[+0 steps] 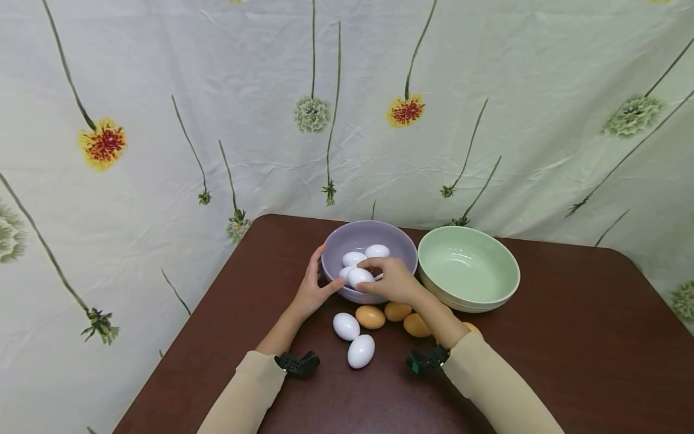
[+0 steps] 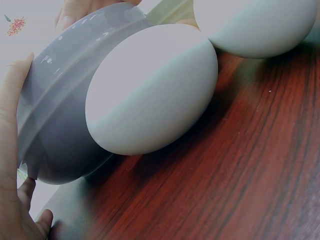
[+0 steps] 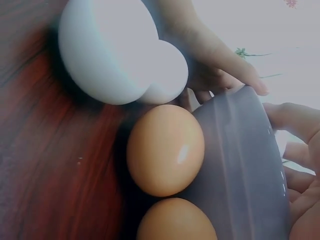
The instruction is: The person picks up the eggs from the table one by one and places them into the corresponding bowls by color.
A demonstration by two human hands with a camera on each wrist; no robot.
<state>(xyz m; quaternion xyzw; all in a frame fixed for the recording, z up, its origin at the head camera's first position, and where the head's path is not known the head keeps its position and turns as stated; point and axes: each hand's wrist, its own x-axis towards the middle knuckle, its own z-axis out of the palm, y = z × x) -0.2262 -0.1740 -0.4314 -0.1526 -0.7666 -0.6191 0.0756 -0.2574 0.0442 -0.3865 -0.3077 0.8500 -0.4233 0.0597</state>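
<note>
A purple bowl (image 1: 335, 241) stands near the table's back edge with several white eggs (image 1: 377, 251) in it. My left hand (image 1: 313, 290) holds this bowl at its left side, thumb at the near rim and fingers along the outer wall. Over the bowl's near side my right hand (image 1: 394, 279) pinches a white egg (image 1: 360, 277) between thumb and fingers. Two more white eggs (image 1: 361, 351) lie on the table in front, and the left wrist view shows one white egg (image 2: 155, 90) close by the bowl. Several brown eggs (image 1: 370, 317) lie before the bowl, some partly behind my right forearm.
A green bowl (image 1: 468, 265) stands right beside the purple one, with no eggs visible inside. The dark brown table (image 1: 575, 325) extends to both sides. A flower-patterned cloth (image 1: 260, 78) hangs behind the table's back edge.
</note>
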